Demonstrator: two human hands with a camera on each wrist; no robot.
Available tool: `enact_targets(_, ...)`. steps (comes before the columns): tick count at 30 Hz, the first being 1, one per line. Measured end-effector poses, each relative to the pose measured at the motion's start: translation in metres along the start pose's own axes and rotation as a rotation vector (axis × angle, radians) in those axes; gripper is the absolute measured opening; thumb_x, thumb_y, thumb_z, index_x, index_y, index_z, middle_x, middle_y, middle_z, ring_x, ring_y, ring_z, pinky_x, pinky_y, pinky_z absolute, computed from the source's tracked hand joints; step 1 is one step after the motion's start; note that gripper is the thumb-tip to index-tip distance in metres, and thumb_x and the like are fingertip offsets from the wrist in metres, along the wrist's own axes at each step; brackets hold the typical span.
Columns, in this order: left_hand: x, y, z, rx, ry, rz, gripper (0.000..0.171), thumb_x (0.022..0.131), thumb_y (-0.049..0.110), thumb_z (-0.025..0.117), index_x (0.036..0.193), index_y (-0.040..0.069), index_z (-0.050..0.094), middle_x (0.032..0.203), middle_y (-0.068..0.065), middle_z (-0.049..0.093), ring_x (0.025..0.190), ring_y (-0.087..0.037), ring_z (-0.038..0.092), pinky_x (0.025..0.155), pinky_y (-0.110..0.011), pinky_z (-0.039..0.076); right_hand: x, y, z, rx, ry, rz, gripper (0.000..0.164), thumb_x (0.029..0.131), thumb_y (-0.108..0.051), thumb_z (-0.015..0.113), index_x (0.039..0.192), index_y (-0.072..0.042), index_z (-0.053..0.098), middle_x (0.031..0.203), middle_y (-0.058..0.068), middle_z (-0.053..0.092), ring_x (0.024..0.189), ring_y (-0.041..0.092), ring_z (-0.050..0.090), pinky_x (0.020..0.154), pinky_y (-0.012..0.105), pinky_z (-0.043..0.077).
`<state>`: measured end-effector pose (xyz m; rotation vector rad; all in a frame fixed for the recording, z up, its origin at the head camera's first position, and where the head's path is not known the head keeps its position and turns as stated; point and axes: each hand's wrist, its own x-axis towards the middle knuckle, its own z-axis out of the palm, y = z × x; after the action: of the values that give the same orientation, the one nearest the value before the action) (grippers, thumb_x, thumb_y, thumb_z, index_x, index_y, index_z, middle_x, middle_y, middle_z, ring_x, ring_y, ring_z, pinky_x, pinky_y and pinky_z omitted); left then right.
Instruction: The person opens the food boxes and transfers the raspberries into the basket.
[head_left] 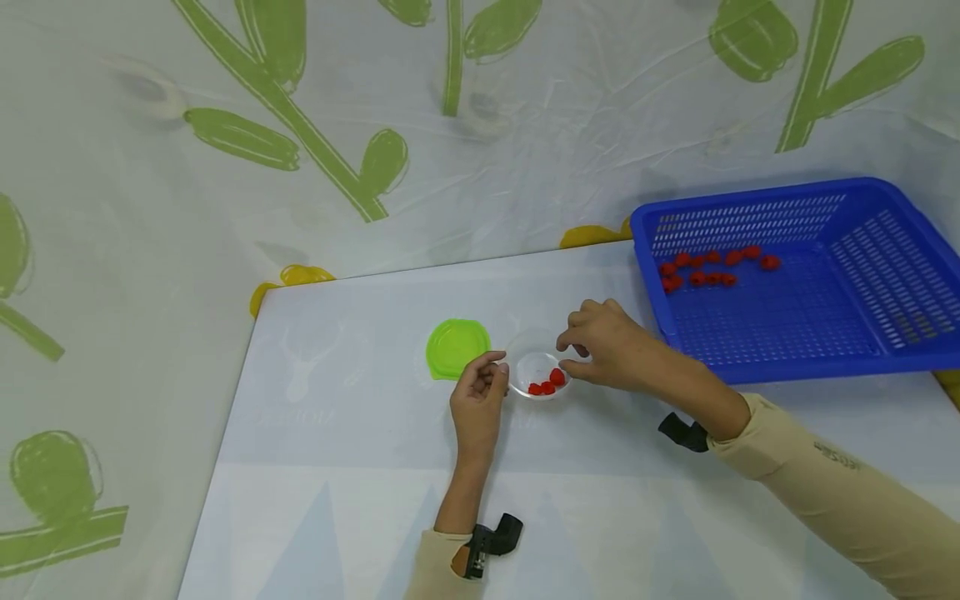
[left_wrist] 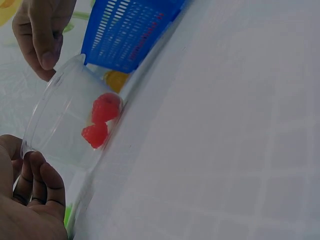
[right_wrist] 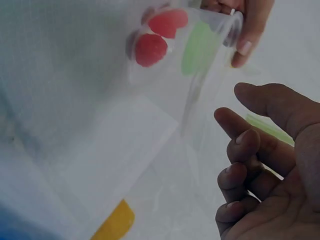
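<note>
A clear plastic bowl (head_left: 534, 367) stands on the table with a few raspberries (left_wrist: 106, 107) at its bottom. My left hand (head_left: 478, 400) pinches the bowl's rim on its left side, thumb and fingers to either side of the edge in the left wrist view. Over the opposite side of the rim is my right hand (head_left: 611, 346), fingers loosely bent, thumb and index finger apart with nothing between them. Just left of the bowl, behind the left hand, lies a bright green lid (head_left: 456, 348).
At the back right sits a blue perforated plastic basket (head_left: 795, 371) with several raspberries (head_left: 712, 279) along its left and rear part. A white cover lies over the table (head_left: 315, 417). Behind it rises a pale sheet (head_left: 570, 150) printed with green leaves.
</note>
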<state>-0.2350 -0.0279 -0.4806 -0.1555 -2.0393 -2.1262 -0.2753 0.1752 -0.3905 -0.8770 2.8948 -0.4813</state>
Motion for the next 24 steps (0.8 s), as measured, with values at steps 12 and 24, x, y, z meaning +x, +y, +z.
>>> enact_targets(12, 0.0, 0.0, 0.0, 0.006, -0.008, 0.004, 0.023, 0.089, 0.006, 0.059, 0.112, 0.001, 0.059, 0.086, -0.014, 0.056, 0.071, -0.022, 0.052, 0.06, -0.019, 0.046, 0.014, -0.005, 0.016, -0.123, -0.118, -0.068, 0.015, 0.076, -0.029, 0.072, 0.083, -0.016, 0.074, 0.065, -0.007, 0.049, 0.071, 0.015, 0.042, 0.065, 0.03, 0.028)
enact_targets(24, 0.002, -0.019, -0.002, -0.024, 0.008, 0.003, 0.022, 0.089, 0.011, 0.06, 0.111, 0.009, 0.062, 0.084, -0.012, 0.055, 0.071, -0.022, 0.051, 0.059, -0.021, 0.046, 0.031, -0.011, 0.024, -0.269, -0.169, -0.089, 0.022, 0.068, -0.029, 0.081, 0.065, -0.013, 0.067, 0.061, -0.005, 0.051, 0.07, 0.017, 0.041, 0.064, 0.03, 0.028)
